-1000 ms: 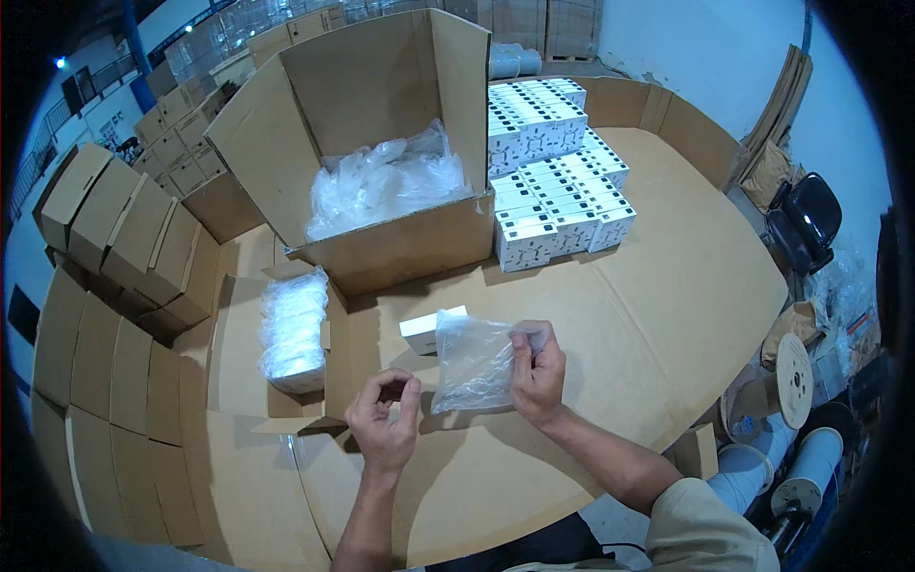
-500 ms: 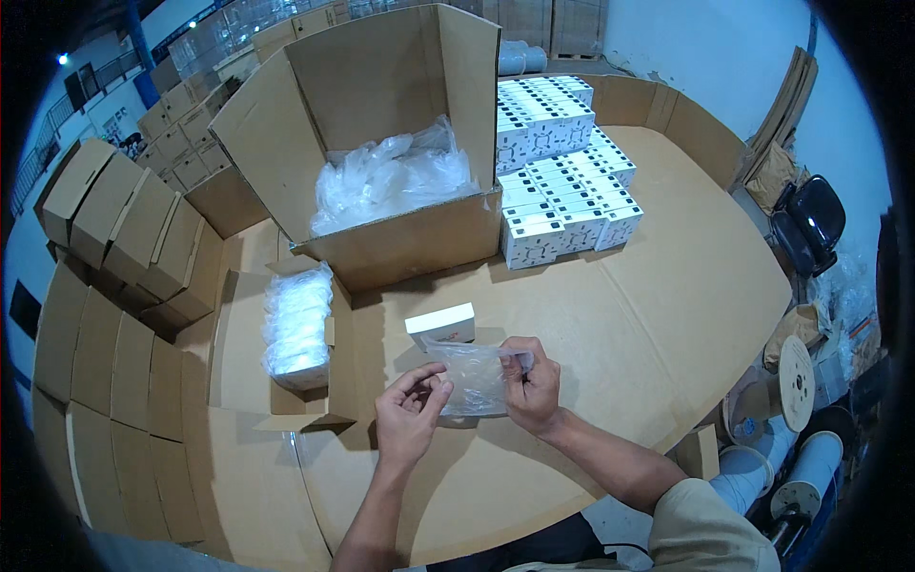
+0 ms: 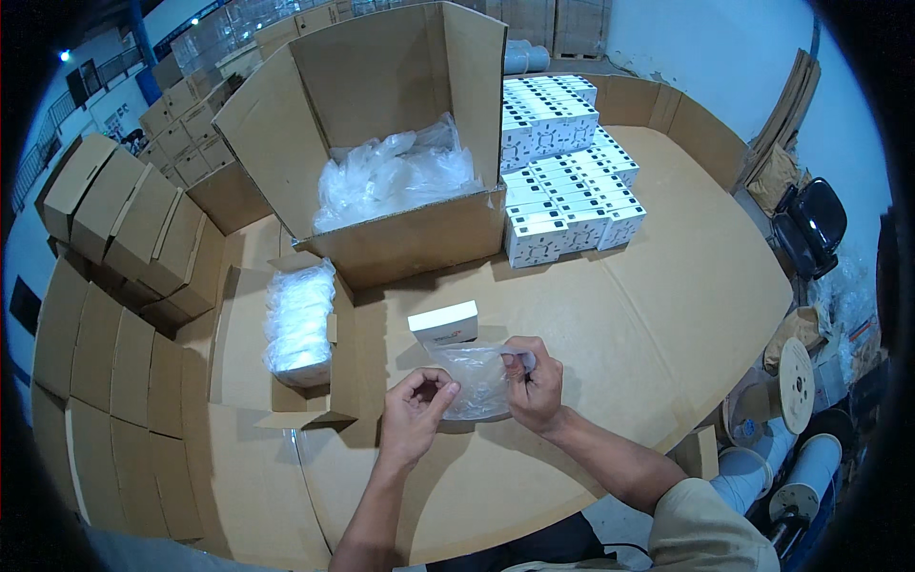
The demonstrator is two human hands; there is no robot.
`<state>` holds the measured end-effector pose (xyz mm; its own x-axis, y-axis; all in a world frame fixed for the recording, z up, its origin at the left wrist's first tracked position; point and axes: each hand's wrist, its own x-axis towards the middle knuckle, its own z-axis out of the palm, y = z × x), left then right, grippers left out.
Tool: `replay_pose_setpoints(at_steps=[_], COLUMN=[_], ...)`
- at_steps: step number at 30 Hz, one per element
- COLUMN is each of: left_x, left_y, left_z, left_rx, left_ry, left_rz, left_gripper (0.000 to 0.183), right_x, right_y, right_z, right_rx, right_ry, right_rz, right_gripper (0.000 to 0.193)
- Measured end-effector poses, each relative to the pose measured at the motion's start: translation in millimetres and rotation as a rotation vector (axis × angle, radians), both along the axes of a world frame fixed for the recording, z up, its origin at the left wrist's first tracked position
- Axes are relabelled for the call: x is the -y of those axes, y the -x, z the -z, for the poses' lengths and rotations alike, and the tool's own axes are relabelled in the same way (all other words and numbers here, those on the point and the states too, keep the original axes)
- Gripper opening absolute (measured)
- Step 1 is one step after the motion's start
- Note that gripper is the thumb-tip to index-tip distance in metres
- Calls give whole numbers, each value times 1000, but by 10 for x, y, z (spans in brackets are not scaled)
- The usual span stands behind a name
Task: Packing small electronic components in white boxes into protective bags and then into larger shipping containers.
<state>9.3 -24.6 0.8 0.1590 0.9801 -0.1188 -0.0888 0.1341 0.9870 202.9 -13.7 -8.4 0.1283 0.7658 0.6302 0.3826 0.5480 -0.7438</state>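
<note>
Pinching the clear bag (image 3: 479, 377) with left fingers (image 3: 445, 394) and right fingers (image 3: 516, 370), seemingly to spread it, with white box (image 3: 446, 326) beyond.

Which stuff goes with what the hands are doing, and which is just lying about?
Probably part of it:
bag, in the right hand, left hand at its edge
white box behind it
loose bags in the big carton
wrapped packs in the small carton
box stack

Probably just lying about:
chair
spools

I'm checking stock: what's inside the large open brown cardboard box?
A heap of crumpled clear plastic bags lies inside the large open brown cardboard box; its front wall and the heap hide the bottom, so anything underneath cannot be seen.
</note>
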Motion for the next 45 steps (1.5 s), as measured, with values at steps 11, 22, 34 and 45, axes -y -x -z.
replay_pose_setpoints(at_steps=[11, 22, 34, 45], left_x=[-26, 48, -40, 10], left_y=[172, -193, -252, -158], left_z=[28, -33, 87, -13], left_rx=[480, -88, -485, -86], left_ry=[-74, -139, -478, -129], left_rz=[-11, -404, -626, -561], left_gripper=[23, 26, 26, 23], right_x=[-3, 62, 10, 11], right_y=[21, 121, 206, 184], right_z=[-31, 68, 1, -27], right_rx=[-75, 181, -351, -127], right_ry=[144, -7, 447, 351], right_rz=[35, -188, -123, -33], right_gripper=[9, 7, 26, 24])
